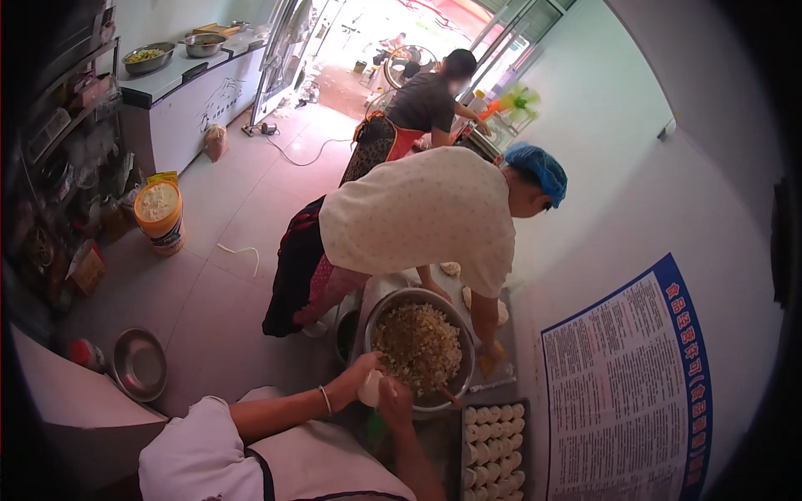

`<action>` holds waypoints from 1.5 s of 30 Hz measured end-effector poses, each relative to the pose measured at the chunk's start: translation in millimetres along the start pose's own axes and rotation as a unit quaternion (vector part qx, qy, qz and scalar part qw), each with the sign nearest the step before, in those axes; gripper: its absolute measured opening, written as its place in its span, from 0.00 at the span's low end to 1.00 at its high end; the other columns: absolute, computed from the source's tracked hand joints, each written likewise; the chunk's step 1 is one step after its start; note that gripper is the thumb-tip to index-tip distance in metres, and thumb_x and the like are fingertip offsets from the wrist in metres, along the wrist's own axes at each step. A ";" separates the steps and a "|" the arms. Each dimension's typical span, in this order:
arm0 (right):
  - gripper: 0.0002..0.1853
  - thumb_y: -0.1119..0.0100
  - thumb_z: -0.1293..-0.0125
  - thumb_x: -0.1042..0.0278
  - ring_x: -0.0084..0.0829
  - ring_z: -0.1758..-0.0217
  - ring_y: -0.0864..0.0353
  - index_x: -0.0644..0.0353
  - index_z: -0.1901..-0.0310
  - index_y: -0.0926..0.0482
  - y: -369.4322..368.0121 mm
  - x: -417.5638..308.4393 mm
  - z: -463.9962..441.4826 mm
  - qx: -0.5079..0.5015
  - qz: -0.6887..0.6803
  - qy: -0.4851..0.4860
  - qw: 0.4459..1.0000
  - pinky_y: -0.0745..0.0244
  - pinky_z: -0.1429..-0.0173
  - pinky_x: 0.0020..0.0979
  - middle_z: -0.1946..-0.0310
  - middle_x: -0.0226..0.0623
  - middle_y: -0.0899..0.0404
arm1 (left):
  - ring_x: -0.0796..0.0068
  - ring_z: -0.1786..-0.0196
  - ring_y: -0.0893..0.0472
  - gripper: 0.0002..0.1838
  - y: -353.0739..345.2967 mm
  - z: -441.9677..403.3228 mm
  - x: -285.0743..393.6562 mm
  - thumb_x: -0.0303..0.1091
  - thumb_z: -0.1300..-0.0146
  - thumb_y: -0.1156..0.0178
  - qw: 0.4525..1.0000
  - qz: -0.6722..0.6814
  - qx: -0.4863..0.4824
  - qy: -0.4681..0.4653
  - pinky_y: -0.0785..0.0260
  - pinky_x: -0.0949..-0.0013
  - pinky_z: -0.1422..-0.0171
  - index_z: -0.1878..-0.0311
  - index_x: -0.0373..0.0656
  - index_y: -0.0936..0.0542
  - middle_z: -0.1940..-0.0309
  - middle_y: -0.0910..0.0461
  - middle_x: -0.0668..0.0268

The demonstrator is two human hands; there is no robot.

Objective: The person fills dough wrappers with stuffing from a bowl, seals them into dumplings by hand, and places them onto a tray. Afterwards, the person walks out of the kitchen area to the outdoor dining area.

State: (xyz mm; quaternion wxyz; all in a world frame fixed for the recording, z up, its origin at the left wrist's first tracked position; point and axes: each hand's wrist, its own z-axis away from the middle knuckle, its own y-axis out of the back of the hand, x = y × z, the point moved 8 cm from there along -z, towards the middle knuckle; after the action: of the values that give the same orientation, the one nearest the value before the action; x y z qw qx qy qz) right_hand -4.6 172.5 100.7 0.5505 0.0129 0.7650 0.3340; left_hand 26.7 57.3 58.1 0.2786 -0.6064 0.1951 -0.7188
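Near the lower middle of the head view, my left hand [356, 380] and my right hand [394, 401] meet around a pale piece of dough [371, 389], with the fingers of both closed on it. Just beyond them is a large metal bowl [468, 367] of chopped filling [418, 342]; a wooden stick [449, 396] leans over its near rim. To the right of my hands, a tray [462, 455] holds several rows of small white dough pieces [494, 451].
A person in a blue hair cap [536, 171] bends over the bowl's far side, hands near dough on the table. Behind stands another person [418, 104]. A yellow bucket [159, 209] and an empty metal basin [139, 364] are on the floor at left.
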 end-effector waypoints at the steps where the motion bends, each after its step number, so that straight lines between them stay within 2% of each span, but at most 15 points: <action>1: 0.18 0.46 0.26 0.55 0.47 0.63 0.15 0.63 0.53 0.18 5.1 -5.2 3.1 0.004 -0.013 -0.014 1.000 0.24 0.58 0.42 0.66 0.47 0.16 | 0.58 0.39 0.24 0.24 3.9 -1.1 -4.5 0.52 0.25 0.51 1.000 0.017 -0.023 0.009 0.32 0.56 0.30 0.39 0.42 0.24 0.42 0.25 0.57; 3: 0.18 0.43 0.28 0.54 0.46 0.57 0.16 0.61 0.50 0.18 10.5 -19.7 6.4 0.010 -0.001 0.009 1.000 0.24 0.52 0.42 0.61 0.44 0.16 | 0.57 0.36 0.25 0.29 -1.7 -0.4 -22.5 0.57 0.25 0.53 0.979 0.138 -0.103 0.111 0.33 0.55 0.29 0.37 0.41 0.25 0.38 0.26 0.57; 5: 0.19 0.39 0.31 0.54 0.46 0.51 0.17 0.58 0.46 0.19 12.8 -40.1 7.4 0.014 0.050 0.081 0.995 0.25 0.47 0.43 0.56 0.42 0.16 | 0.56 0.35 0.25 0.33 -20.6 13.1 -39.1 0.62 0.26 0.55 0.873 0.339 -0.201 0.285 0.33 0.54 0.29 0.38 0.40 0.25 0.37 0.26 0.56; 8: 0.21 0.35 0.36 0.56 0.46 0.47 0.19 0.56 0.44 0.21 5.2 -50.3 12.2 -0.105 0.161 0.108 0.975 0.28 0.41 0.43 0.52 0.42 0.17 | 0.56 0.35 0.24 0.38 -4.1 2.4 -88.5 0.66 0.27 0.60 0.821 0.415 -0.270 0.285 0.32 0.53 0.29 0.37 0.39 0.26 0.37 0.24 0.55; 11: 0.26 0.30 0.42 0.59 0.48 0.48 0.20 0.56 0.42 0.22 18.3 -58.1 19.3 -0.071 0.098 0.116 0.986 0.27 0.42 0.45 0.50 0.44 0.18 | 0.60 0.40 0.21 0.35 5.2 1.1 -90.0 0.63 0.25 0.58 0.942 0.190 -0.080 0.264 0.27 0.56 0.35 0.34 0.41 0.29 0.43 0.21 0.58; 13: 0.34 0.28 0.44 0.57 0.49 0.43 0.21 0.56 0.36 0.28 28.6 -52.0 27.2 -0.068 0.108 0.122 0.984 0.30 0.37 0.44 0.45 0.44 0.21 | 0.62 0.40 0.20 0.34 -12.9 -0.3 -78.9 0.62 0.25 0.58 0.948 0.163 -0.070 0.264 0.26 0.58 0.35 0.32 0.41 0.29 0.42 0.21 0.59; 15: 0.37 0.27 0.45 0.58 0.48 0.42 0.23 0.55 0.34 0.31 32.0 -20.4 45.4 -0.079 0.109 0.057 0.989 0.28 0.40 0.45 0.46 0.45 0.23 | 0.63 0.40 0.21 0.36 -21.1 -1.9 -84.7 0.63 0.24 0.60 0.966 0.084 -0.044 0.239 0.27 0.58 0.35 0.29 0.43 0.32 0.41 0.22 0.60; 17: 0.36 0.26 0.48 0.60 0.47 0.42 0.23 0.55 0.38 0.30 49.9 -3.2 60.5 -0.056 0.075 0.001 0.996 0.26 0.42 0.44 0.51 0.45 0.22 | 0.63 0.37 0.22 0.37 -45.5 -0.3 -93.1 0.64 0.24 0.64 0.966 0.058 -0.073 0.240 0.27 0.58 0.34 0.26 0.44 0.36 0.39 0.23 0.61; 20: 0.32 0.26 0.49 0.64 0.48 0.46 0.22 0.56 0.42 0.28 84.6 -5.4 84.8 -0.007 0.096 0.019 0.995 0.25 0.44 0.44 0.54 0.44 0.23 | 0.63 0.35 0.24 0.38 -90.2 10.8 -103.8 0.65 0.24 0.66 0.952 0.064 -0.067 0.292 0.28 0.58 0.33 0.24 0.45 0.38 0.36 0.26 0.61; 26: 0.29 0.25 0.46 0.66 0.35 0.49 0.19 0.57 0.43 0.28 168.1 41.1 153.7 0.083 -0.129 -0.067 0.986 0.23 0.43 0.36 0.51 0.38 0.22 | 0.63 0.31 0.29 0.38 -161.4 18.4 -173.0 0.65 0.24 0.67 0.912 -0.011 -0.195 0.360 0.33 0.56 0.30 0.23 0.47 0.40 0.31 0.30 0.62; 29: 0.29 0.26 0.42 0.62 0.26 0.49 0.21 0.57 0.41 0.28 189.1 102.3 206.8 0.123 -0.281 -0.201 0.930 0.22 0.45 0.32 0.51 0.34 0.22 | 0.56 0.29 0.31 0.40 -195.2 19.3 -197.1 0.66 0.26 0.60 0.894 -0.075 -0.214 0.387 0.35 0.49 0.30 0.22 0.48 0.43 0.29 0.34 0.59; 30: 0.29 0.26 0.42 0.61 0.27 0.49 0.21 0.58 0.42 0.28 201.1 111.0 221.8 0.135 -0.291 -0.208 0.924 0.22 0.45 0.32 0.51 0.35 0.22 | 0.54 0.30 0.31 0.41 -204.1 19.2 -207.7 0.67 0.27 0.58 0.888 -0.096 -0.214 0.395 0.35 0.47 0.30 0.22 0.48 0.44 0.29 0.35 0.58; 31: 0.29 0.27 0.41 0.60 0.27 0.49 0.22 0.58 0.42 0.28 212.8 118.8 235.9 0.145 -0.300 -0.215 0.918 0.22 0.45 0.33 0.51 0.35 0.22 | 0.54 0.35 0.26 0.35 -216.1 20.4 -218.0 0.64 0.26 0.56 0.890 -0.048 -0.200 0.408 0.30 0.45 0.34 0.27 0.50 0.35 0.31 0.32 0.54; 38: 0.25 0.34 0.37 0.68 0.26 0.48 0.21 0.58 0.39 0.29 274.6 180.0 311.0 0.198 -0.423 -0.251 0.848 0.21 0.46 0.31 0.50 0.34 0.23 | 0.53 0.34 0.26 0.31 -284.2 26.4 -279.0 0.59 0.25 0.54 0.872 -0.043 -0.218 0.436 0.30 0.43 0.33 0.30 0.48 0.32 0.34 0.28 0.54; 45: 0.25 0.37 0.37 0.75 0.28 0.47 0.20 0.60 0.38 0.29 358.9 255.9 374.2 0.292 -0.502 -0.280 0.765 0.20 0.45 0.32 0.49 0.36 0.24 | 0.55 0.37 0.24 0.27 -290.7 18.3 -292.3 0.52 0.24 0.51 0.895 -0.056 -0.150 0.417 0.28 0.45 0.35 0.30 0.45 0.33 0.37 0.25 0.54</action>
State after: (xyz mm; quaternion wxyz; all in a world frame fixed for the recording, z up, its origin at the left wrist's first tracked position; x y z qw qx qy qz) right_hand 88.2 736.3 12.0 0.7989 -0.1201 0.5348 -0.2478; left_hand 28.9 468.0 18.3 0.0368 -0.2957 0.3646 -0.8822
